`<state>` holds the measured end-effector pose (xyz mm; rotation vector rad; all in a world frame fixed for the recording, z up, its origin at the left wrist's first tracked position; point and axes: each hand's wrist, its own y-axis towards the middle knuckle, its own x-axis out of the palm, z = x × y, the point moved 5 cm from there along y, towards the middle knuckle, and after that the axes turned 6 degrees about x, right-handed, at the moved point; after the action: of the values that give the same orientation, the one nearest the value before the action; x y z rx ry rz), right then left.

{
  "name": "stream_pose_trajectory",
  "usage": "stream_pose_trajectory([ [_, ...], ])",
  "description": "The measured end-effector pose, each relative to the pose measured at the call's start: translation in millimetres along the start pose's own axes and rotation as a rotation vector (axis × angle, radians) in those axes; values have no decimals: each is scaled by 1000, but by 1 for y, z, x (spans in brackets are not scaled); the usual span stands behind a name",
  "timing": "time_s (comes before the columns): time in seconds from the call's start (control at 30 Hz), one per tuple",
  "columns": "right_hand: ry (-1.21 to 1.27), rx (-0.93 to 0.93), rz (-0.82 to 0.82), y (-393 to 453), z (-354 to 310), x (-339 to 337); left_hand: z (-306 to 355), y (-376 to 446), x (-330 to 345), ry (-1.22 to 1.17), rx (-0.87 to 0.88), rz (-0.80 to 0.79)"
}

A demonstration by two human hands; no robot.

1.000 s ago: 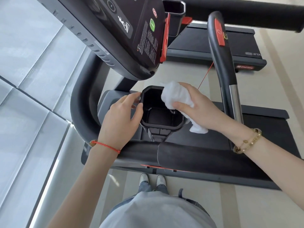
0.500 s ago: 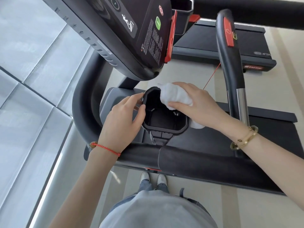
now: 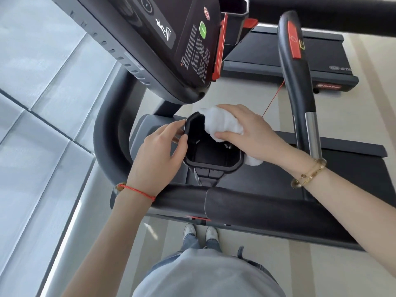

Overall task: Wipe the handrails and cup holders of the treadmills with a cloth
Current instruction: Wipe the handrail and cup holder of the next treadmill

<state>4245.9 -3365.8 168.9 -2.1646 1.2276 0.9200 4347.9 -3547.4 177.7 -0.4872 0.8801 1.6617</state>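
We see the black cup holder (image 3: pixel 212 151) of the treadmill just beyond the near padded handrail (image 3: pixel 246 202), below the tilted console (image 3: pixel 167 43). Our right hand (image 3: pixel 246 133) has its grip closed around a bunched white cloth (image 3: pixel 222 124), thumb on the near side and fingers over the top, pressing the cloth against the far right part of the holder's rim; a tail of the cloth shows under the wrist, beside the holder's right edge. Our left hand (image 3: pixel 158 153) steadies the holder from the left, thumb hooked over the rim's inner edge and fingertips pinching its upper left corner, so that grip is closed on the cup holder. A red string bracelet (image 3: pixel 137 190) sits on the left wrist, and gold bracelets (image 3: pixel 310 174) on the right. To the right, an upright handle (image 3: pixel 297 82) with a red tab and a silver section rises well apart from the hands. A second treadmill (image 3: pixel 278 54) lies farther off, and pale floor shows between the two machines.
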Motion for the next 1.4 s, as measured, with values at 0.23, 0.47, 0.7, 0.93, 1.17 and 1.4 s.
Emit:
stream_pose_trajectory([
  [0.23, -125, -8, -64, 3, -10, 2, 1, 1, 1, 7, 22, -14],
  [0.47, -260, -82, -33, 27, -29, 6, 1, 0, 0, 12, 32, -1],
  [0.7, 22, 17, 4, -11, 10, -2, 0, -1, 0, 9, 26, 5],
  [0.93, -259, -86, -64, 32, -32, 5, 0, 0, 1, 7, 40, 8],
  [1.17, -55, 45, 16, -2, -8, 1, 0, -1, 1, 4, 22, 0],
  [1.4, 288, 243, -16, -51, 3, 11, 4, 1, 1, 13, 28, 1],
])
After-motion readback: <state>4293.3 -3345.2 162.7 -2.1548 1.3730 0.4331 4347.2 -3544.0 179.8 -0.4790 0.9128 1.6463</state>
